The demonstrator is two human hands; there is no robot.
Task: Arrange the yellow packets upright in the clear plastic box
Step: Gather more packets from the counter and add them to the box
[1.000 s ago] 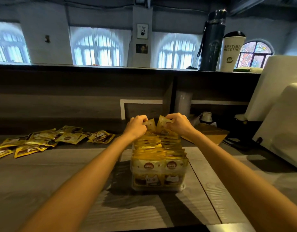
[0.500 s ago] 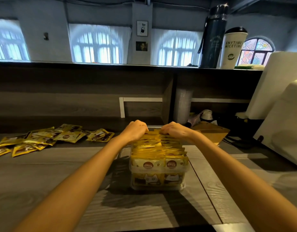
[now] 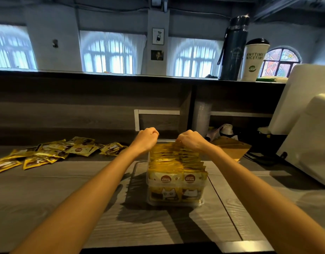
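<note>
Yellow packets in the box (image 3: pixel 176 162): packed upright in two rows side by side, tops showing as a ridged band that runs from the near wall to the far end; the nearest two face me with a round brown label and a cat drawing lower down.
Clear plastic box (image 3: pixel 176 203): stands on the grey wood-grain surface (image 3: pixel 66 189), a little right of the middle, its near wall see-through and its far rim just visible between the two hands.
Left hand (image 3: pixel 146 139): curled into a loose fist at the far left corner of the box, knuckles up, above the packet tops; whether the fingertips pinch a packet I cannot tell.
Right hand (image 3: pixel 191 141): curled at the far right part of the box, fingers bent down onto the packet tops and touching them; a thin yellow edge shows under the fingers, but a firm grip cannot be made out.
Forearms: both bare, reaching from the near edge toward the far end of the box, one on each side of it.
Loose packets (image 3: pixel 53 153): a scattered, overlapping spread lying flat on the surface, well to the left of the box.
Cardboard piece (image 3: pixel 231 147): brown, lying tilted just beyond the right hand, to the far right of the box.
Upper shelf: a dark flask (image 3: pixel 233 48) and a white cup (image 3: pixel 254 60) with a black lid and green lettering stand side by side at the far right.
White machine (image 3: pixel 308 125): bulky, at the right edge, apart from the box.
</note>
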